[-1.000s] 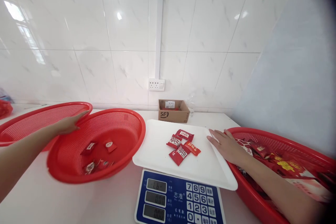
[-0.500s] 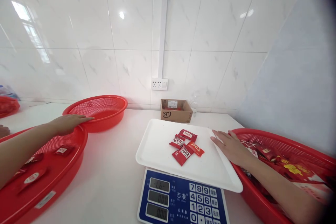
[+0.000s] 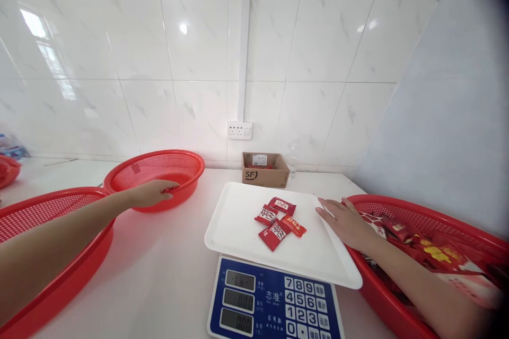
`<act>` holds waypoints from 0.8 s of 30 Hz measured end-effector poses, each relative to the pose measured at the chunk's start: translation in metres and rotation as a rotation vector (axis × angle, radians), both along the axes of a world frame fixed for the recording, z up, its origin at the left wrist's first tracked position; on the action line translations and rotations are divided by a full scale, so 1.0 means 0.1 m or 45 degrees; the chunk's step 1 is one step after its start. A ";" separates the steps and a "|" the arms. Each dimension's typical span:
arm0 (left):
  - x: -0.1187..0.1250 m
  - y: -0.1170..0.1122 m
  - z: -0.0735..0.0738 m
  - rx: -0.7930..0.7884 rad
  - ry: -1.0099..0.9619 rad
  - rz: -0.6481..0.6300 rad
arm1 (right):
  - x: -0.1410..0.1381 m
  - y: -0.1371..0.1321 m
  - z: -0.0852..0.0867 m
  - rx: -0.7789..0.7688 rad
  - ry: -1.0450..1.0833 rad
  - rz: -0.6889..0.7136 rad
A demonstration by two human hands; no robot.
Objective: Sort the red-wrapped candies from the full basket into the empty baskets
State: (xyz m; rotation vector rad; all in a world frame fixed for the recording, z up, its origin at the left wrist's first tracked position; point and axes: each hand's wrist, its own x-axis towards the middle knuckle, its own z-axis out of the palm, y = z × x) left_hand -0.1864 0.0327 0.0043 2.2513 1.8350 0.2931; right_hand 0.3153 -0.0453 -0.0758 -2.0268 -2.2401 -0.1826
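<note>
My left hand [image 3: 155,193] is closed over the near rim of an oval red plastic basket [image 3: 191,193] at the back left. Fingers lap over the rim, and the thumb is on the outside. On the right, my right hand [image 3: 344,220] rests with fingers spread on the edge of a white tray [image 3: 234,222]. Several small red snack packets [image 3: 274,234] lie in a cluster on this tray. Beneath it is a blue digital scale [image 3: 274,299] with a keypad and displays. The scale's platform is hidden.
A second red basket [image 3: 107,246] is at the near left, partly behind my left forearm. Another red basket [image 3: 397,201] full of red packets stands at the right. At the back, a cardboard box [image 3: 265,176] stands beside a clear plastic bottle [image 3: 292,161], near the tiled wall.
My left hand has moved right and closed on the back basket's rim, and that basket has shifted to the right. My right hand stays on the tray edge.
</note>
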 end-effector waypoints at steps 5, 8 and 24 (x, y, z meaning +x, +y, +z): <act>0.16 -0.07 -0.05 -0.186 -0.022 -0.247 | 0.02 0.01 -0.02 0.019 0.020 0.015; 0.24 -0.13 -0.04 -0.206 -0.025 -0.273 | 0.01 0.00 -0.02 0.042 0.061 0.005; 1.92 -0.81 -0.19 -0.074 -0.143 -0.841 | -0.15 -0.09 0.14 -0.023 0.111 -0.085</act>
